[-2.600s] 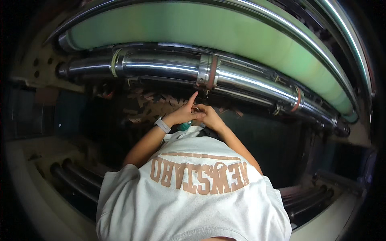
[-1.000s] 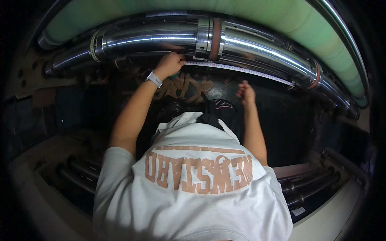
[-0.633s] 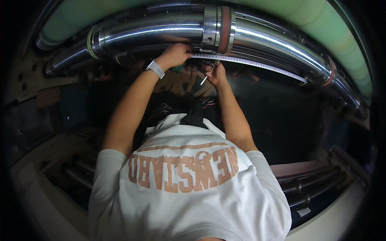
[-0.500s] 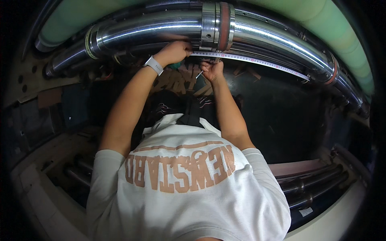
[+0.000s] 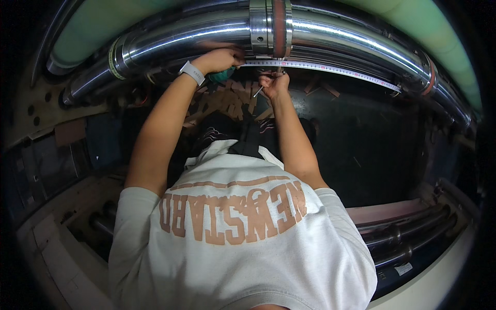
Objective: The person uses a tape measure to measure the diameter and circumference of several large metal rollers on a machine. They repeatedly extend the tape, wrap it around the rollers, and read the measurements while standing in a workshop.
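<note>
My left hand (image 5: 217,60) is closed on a tape measure beneath the shiny metal shaft (image 5: 206,36). Below its fingers shows the green case (image 5: 221,76). From there the white blade (image 5: 320,67) runs right, along the underside of the shaft to near its right-hand collar. My right hand (image 5: 277,86) is raised just under the middle metal collar (image 5: 262,31), beside the blade. Its fingers are curled around a thin metal rod, perhaps a hex key (image 5: 258,92), whose end sticks out to the lower left. The fingertips near the collar are partly hidden.
A pale green roller (image 5: 434,31) curves behind the shaft. Strips of brown scrap (image 5: 232,101) lie on the dark floor (image 5: 361,139) below my hands. More metal rollers (image 5: 408,235) sit behind me at the lower right. A machine side wall (image 5: 36,111) stands at left.
The view has shifted slightly. My left hand has turned a little, and more of the green case shows. The blade stays stretched along the shaft, and my right hand keeps the rod below the collar.
</note>
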`<state>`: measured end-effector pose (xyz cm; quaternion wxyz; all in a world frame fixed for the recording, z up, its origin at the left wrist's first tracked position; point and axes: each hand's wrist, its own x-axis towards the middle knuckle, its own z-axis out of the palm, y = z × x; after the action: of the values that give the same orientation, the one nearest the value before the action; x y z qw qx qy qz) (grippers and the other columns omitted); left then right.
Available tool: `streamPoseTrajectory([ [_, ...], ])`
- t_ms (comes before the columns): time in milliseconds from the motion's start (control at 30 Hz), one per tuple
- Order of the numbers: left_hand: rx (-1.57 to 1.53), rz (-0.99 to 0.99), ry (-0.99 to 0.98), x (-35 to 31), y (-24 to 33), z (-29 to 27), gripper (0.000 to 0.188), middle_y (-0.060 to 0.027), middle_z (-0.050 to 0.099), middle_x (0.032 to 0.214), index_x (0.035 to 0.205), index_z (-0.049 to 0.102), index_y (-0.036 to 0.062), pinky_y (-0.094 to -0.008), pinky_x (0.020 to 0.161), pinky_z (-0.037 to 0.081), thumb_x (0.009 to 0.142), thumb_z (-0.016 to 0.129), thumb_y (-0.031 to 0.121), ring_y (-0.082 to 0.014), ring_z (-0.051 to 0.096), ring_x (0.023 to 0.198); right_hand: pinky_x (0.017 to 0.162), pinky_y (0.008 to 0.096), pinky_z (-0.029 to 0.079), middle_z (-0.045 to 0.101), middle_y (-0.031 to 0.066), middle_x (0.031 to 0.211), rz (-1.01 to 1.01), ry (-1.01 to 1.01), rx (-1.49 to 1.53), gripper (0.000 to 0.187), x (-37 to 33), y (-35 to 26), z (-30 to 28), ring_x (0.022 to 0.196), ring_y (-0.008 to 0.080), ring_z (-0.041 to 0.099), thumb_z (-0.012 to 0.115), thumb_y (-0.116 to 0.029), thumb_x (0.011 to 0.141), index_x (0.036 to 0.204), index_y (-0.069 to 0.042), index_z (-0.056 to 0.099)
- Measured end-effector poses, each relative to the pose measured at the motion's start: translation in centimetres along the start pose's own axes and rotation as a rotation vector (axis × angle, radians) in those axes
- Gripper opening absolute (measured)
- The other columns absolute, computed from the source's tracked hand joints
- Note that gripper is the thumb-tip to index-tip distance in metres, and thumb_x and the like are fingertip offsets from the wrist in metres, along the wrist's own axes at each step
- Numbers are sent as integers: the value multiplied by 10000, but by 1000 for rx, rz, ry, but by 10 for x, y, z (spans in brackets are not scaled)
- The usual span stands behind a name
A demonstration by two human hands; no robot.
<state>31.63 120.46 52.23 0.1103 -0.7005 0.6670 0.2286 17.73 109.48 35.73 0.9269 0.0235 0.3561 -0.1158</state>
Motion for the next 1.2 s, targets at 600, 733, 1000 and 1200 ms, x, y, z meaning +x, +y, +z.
streamPoseTrajectory([
  [600, 53, -68, -8, 2, 1, 1, 367, -77, 468, 1204, 1087, 572, 203, -298, 913, 387, 787, 431, 44, -245, 473, 1071, 369, 272, 168, 379, 73, 590, 13, -60, -38, 345, -1, -7, -5, 433, 164, 271, 188, -357, 844, 700, -83, 341],
  [733, 71, -50, -11, 3, 0, 3, 353, -83, 470, 1201, 1085, 572, 178, -299, 909, 387, 790, 428, 48, -248, 475, 1066, 369, 271, 164, 382, 69, 592, 4, -55, -66, 382, -1, -8, -4, 431, 161, 273, 168, -387, 851, 711, -80, 346],
  [1000, 99, 5, 44, 4, -6, 7, 303, -90, 486, 1180, 1050, 589, 142, -299, 912, 382, 790, 447, 78, -246, 478, 1062, 371, 271, 160, 392, 70, 593, 20, -48, -55, 382, 1, -9, -4, 430, 161, 268, 172, -378, 855, 721, -75, 361],
  [1200, -118, -109, 37, 1, -2, 4, 270, -80, 498, 1166, 1025, 604, 136, -292, 917, 373, 780, 490, 127, -240, 472, 1070, 366, 254, 197, 390, 83, 605, -26, -42, -82, 112, -5, -7, -3, 443, 159, 288, 332, -152, 702, 709, -51, 380],
])
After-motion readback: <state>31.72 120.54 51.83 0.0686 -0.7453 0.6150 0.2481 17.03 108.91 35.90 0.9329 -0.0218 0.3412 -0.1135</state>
